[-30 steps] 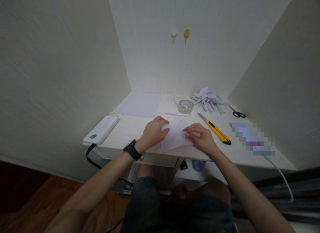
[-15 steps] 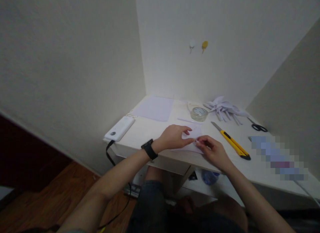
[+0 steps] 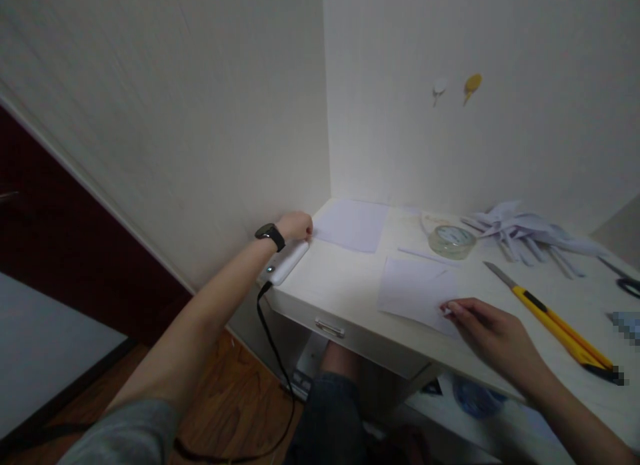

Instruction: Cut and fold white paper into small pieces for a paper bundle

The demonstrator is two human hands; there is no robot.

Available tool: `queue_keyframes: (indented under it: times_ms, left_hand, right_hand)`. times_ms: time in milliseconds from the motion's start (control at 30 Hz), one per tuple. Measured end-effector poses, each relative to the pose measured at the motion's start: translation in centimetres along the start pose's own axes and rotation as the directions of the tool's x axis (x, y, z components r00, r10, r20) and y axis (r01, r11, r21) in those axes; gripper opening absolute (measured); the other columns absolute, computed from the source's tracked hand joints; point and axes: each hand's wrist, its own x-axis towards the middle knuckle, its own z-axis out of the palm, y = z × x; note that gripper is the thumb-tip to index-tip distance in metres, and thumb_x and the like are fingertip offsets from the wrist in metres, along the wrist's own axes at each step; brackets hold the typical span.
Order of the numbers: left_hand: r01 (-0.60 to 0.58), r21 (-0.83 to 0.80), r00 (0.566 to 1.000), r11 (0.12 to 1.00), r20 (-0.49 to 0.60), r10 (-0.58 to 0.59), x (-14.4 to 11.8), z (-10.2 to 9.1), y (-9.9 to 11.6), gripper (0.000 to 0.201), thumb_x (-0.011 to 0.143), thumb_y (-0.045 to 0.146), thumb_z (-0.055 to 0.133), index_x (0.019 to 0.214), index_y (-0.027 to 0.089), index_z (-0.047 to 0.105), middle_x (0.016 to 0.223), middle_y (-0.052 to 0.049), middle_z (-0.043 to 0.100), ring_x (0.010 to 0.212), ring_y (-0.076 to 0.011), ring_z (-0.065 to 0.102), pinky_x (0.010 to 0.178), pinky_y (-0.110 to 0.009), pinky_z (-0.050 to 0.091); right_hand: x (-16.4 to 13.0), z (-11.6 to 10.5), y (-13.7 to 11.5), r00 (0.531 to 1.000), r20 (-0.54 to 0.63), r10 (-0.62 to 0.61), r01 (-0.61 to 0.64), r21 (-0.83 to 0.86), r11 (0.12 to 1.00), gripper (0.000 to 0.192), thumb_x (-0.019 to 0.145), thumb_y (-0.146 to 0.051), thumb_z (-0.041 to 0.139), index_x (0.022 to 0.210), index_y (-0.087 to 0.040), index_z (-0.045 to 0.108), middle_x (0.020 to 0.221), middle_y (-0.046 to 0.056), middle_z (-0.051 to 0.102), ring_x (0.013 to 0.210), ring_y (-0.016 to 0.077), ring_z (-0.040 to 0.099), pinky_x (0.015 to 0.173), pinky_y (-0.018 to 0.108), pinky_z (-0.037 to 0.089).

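My left hand (image 3: 297, 226), with a black watch (image 3: 271, 235) on the wrist, is at the far end of a white box-shaped device (image 3: 290, 262) by the left wall. Its fingers are curled together, and whatever they grip is hidden. A tiny white piece (image 3: 447, 311) is pinched between the thumb and fingers of my right hand (image 3: 493, 332), at the right edge of a small sheet of white paper (image 3: 410, 292). That sheet lies flat near the desk's front edge. Behind it rests a thin white paper strip (image 3: 425, 255).
Farther back are a larger paper sheet (image 3: 353, 225), a roll of clear tape (image 3: 453, 243) and heaped paper strips (image 3: 520, 228). To the right lie a yellow utility knife (image 3: 555, 322), blade exposed, and scissors (image 3: 629, 286). A black cord (image 3: 273, 348) hangs from the device.
My left hand has left the small paper and reached left to the white device's far end. My right hand stays by the paper, still pinching. The view has turned left.
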Motion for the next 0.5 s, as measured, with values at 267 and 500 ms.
queue_keyframes:
  times_ms: [267, 500]
  left_hand:
    - [-0.012, 0.051, 1.000, 0.999, 0.013, 0.012, 0.1, 0.7, 0.7, 0.015, 0.080, 0.012, 0.067, 0.093, 0.014, 0.076, 0.090, -0.006, 0.074, 0.075, -0.0130, 0.056, 0.069, -0.023, 0.037]
    - [-0.003, 0.099, 1.000, 0.995, 0.024, 0.000, 0.5, 0.1, -0.3, 0.019, 0.081, 0.017, 0.063, 0.095, 0.017, 0.076, 0.098, -0.012, 0.074, 0.085, -0.0214, 0.065, 0.071, -0.028, 0.042]
  right_hand:
    - [0.0, 0.2, 0.6, 1.000, -0.005, 0.007, -0.008, -0.024, 1.000, 0.044, 0.081, -0.066, 0.055, 0.083, -0.027, 0.075, 0.082, 0.005, 0.078, 0.073, 0.0267, 0.073, 0.067, 0.036, 0.059]
    - [-0.1, 0.3, 0.9, 1.000, 0.002, 0.010, -0.010, -0.033, 0.999, 0.044, 0.081, -0.064, 0.054, 0.083, -0.026, 0.075, 0.082, 0.005, 0.078, 0.074, 0.0273, 0.073, 0.066, 0.036, 0.058]
